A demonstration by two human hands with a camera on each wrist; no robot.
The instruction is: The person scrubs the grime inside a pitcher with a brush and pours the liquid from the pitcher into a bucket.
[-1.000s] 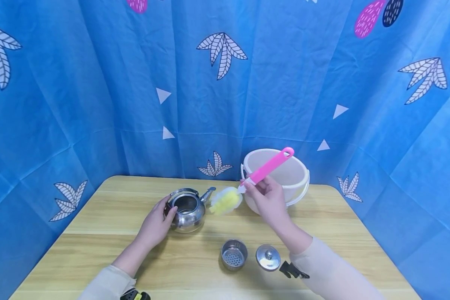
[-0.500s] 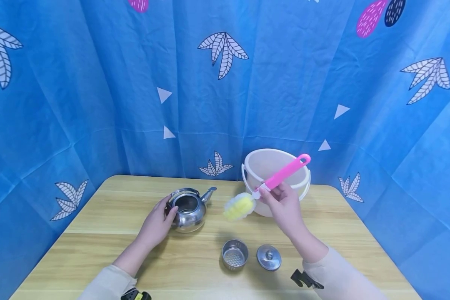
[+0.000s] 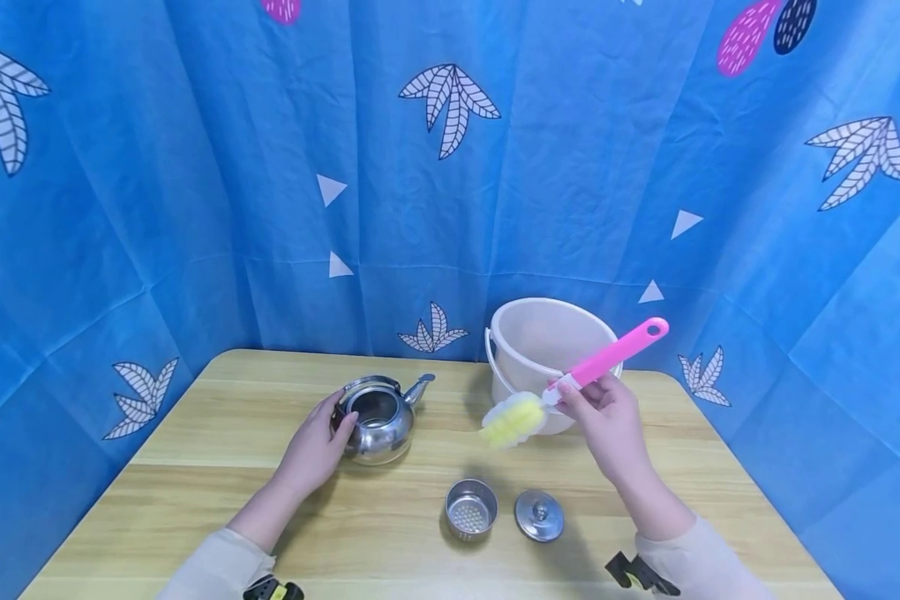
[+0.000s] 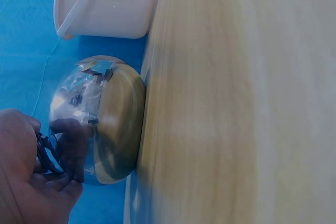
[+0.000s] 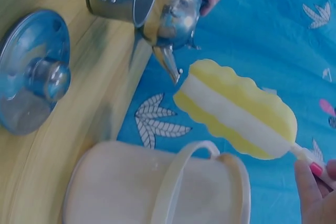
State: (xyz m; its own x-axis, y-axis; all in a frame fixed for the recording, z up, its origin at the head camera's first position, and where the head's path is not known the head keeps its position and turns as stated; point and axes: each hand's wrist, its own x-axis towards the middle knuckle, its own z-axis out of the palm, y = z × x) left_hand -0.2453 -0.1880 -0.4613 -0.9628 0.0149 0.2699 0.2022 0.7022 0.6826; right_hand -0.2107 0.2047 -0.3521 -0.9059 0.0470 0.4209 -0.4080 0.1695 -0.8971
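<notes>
My left hand (image 3: 313, 448) holds a shiny steel teapot (image 3: 381, 442) at its handle side. The pot stands lidless on the table, its spout pointing right. In the left wrist view, the fingers curl about the dark handle (image 4: 46, 156), beside the pot's round belly (image 4: 118, 124). My right hand (image 3: 613, 427) pinches a sponge brush (image 3: 607, 357) near its white neck, the pink handle slanting up to the right. Its yellow and white sponge head (image 5: 239, 111) hangs above the table in front of the bucket, apart from the pot.
Behind the brush stands a white bucket (image 3: 512, 350) with its carrying handle lowered. A perforated steel strainer cup (image 3: 471, 510) and a round pot lid (image 3: 539, 517) with a knob sit on the wooden table (image 3: 390, 542). Blue patterned curtain (image 3: 570, 167) surrounds the table's back and sides.
My right hand has moved to the right and slightly down, carrying the brush away from the teapot spout to the front of the bucket. The left hand and the teapot stay put.
</notes>
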